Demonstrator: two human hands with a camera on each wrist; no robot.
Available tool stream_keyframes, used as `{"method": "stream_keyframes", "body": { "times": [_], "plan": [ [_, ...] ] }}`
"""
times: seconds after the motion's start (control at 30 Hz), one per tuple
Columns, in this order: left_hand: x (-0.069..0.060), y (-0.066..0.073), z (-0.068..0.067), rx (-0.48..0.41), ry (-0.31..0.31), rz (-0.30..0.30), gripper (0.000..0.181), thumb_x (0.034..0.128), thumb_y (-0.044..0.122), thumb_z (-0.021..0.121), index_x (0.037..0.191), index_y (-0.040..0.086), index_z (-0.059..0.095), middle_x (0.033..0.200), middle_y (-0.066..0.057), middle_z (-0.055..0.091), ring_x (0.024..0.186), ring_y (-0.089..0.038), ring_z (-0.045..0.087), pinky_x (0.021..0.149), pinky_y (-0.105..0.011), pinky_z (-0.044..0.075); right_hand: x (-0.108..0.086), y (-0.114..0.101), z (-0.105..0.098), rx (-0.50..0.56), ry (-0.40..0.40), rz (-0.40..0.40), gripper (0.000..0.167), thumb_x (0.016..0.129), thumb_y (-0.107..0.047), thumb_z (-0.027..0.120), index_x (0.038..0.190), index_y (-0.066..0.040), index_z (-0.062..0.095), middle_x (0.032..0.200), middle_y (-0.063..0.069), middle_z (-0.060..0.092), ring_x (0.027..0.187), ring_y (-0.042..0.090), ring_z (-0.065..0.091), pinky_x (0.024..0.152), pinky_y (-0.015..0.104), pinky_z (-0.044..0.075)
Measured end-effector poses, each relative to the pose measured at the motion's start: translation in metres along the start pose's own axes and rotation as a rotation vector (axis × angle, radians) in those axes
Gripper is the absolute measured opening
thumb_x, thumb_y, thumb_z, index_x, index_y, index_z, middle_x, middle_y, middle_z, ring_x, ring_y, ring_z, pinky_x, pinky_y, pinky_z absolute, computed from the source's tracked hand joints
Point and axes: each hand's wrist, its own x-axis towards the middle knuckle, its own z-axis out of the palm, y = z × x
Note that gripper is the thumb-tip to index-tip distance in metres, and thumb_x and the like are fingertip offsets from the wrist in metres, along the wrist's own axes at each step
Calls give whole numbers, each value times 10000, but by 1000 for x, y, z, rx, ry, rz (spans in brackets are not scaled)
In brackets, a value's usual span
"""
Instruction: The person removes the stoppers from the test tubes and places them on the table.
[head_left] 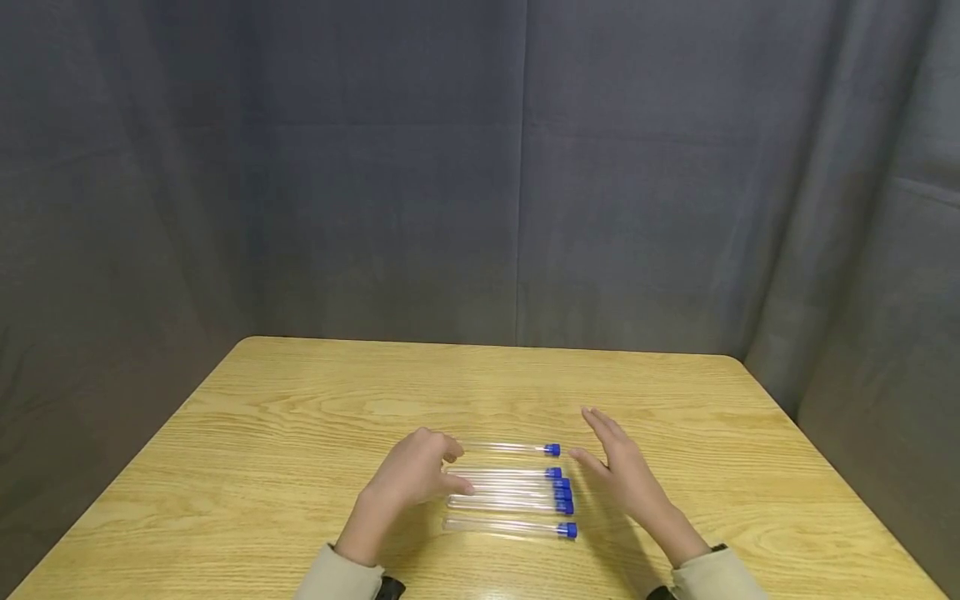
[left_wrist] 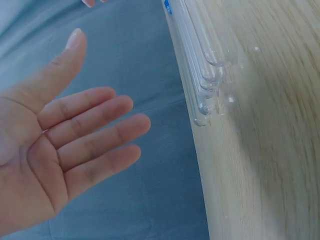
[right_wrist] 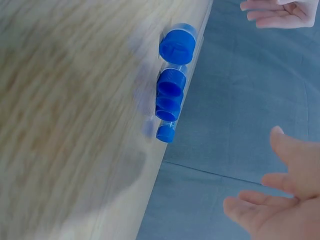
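Note:
Several clear test tubes with blue caps lie crosswise on the table, caps to the right. One far tube [head_left: 502,447] lies apart, a cluster of tubes [head_left: 510,492] sits close together in the middle, and a near tube [head_left: 502,525] is separate too. By their left ends is my left hand [head_left: 412,467], fingers extended and thumb spread, holding nothing; the left wrist view shows it beside the rounded tube ends [left_wrist: 207,82], apart from them. Beyond the blue caps [right_wrist: 172,82], my right hand [head_left: 626,475] is raised with straight fingers and an empty palm.
The wooden table [head_left: 300,400] has rounded far corners. Behind it and along both sides hang dark grey curtains [head_left: 390,183]. Light sleeves [head_left: 341,575] and dark wrist bands show at both forearms.

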Motion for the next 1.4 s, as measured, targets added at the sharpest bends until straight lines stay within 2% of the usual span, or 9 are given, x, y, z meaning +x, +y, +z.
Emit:
{"method": "stream_keyframes", "body": {
  "times": [0.2, 0.4, 0.57, 0.7, 0.83, 0.93, 1.07, 1.2, 1.4],
  "plan": [
    [-2, -1, -1, -110, -44, -3, 241, 653, 123, 780, 818, -26, 690, 780, -69, 646, 662, -110, 582, 587, -212, 477, -2, 2, 0, 32, 70, -12, 492, 829, -100, 630, 1250, 78, 449, 1202, 274, 483, 1064, 420, 481, 848, 489, 418],
    [-2, -3, 0, -220, -97, 1, 150, 641, 20, 766, 762, -24, 688, 739, -50, 630, 600, -72, 555, 553, -192, 467, -1, 3, -3, 201, 99, 41, 404, 832, -18, 603, 1193, 120, 486, 1132, 274, 532, 1017, 392, 525, 815, 414, 453],
    [0, -6, 4, -268, -134, 16, 114, 624, -28, 759, 715, -16, 691, 695, -34, 622, 570, -74, 544, 543, -192, 468, -1, 9, -2, 303, 82, 113, 356, 846, 5, 577, 1171, 129, 499, 1120, 278, 539, 1015, 378, 533, 818, 386, 457],
    [1, -9, 8, -275, -155, -2, 107, 624, -54, 751, 703, -15, 691, 678, -33, 631, 552, -74, 547, 532, -193, 468, -2, 13, -1, 337, 69, 157, 350, 851, -10, 577, 1168, 119, 507, 1132, 265, 540, 1017, 356, 540, 825, 389, 455],
    [2, -11, 11, -275, -163, -18, 104, 628, -64, 746, 701, -16, 690, 676, -26, 632, 552, -75, 549, 525, -193, 470, -2, 15, 0, 359, 69, 166, 345, 850, -14, 579, 1162, 117, 513, 1125, 264, 543, 1002, 346, 549, 818, 379, 461],
    [3, -11, 14, -245, -163, -19, 108, 619, -58, 755, 690, -6, 693, 656, -5, 625, 546, -58, 535, 520, -182, 462, -2, 14, -1, 375, 66, 168, 341, 850, -14, 580, 1160, 114, 517, 1121, 262, 545, 995, 341, 553, 815, 369, 463],
    [3, -10, 18, -196, -163, -19, 114, 605, -74, 756, 633, 11, 685, 567, 32, 593, 455, -49, 496, 465, -174, 443, -2, 14, -2, 382, 69, 178, 335, 853, -24, 582, 1157, 103, 526, 1115, 253, 552, 993, 332, 554, 819, 365, 462],
    [3, -8, 22, -160, -173, -38, 141, 606, -94, 746, 593, 26, 671, 492, 54, 550, 376, -60, 463, 413, -167, 427, -2, 13, -2, 387, 70, 189, 329, 855, -31, 581, 1154, 97, 530, 1106, 246, 558, 987, 323, 557, 817, 357, 464],
    [2, -7, 26, -123, -186, -79, 165, 595, -96, 757, 579, 33, 655, 453, 60, 524, 368, -64, 487, 374, -178, 429, -3, 14, -1, 397, 66, 191, 326, 857, -37, 581, 1151, 93, 533, 1098, 226, 566, 978, 314, 559, 814, 344, 468]
  ]
}}
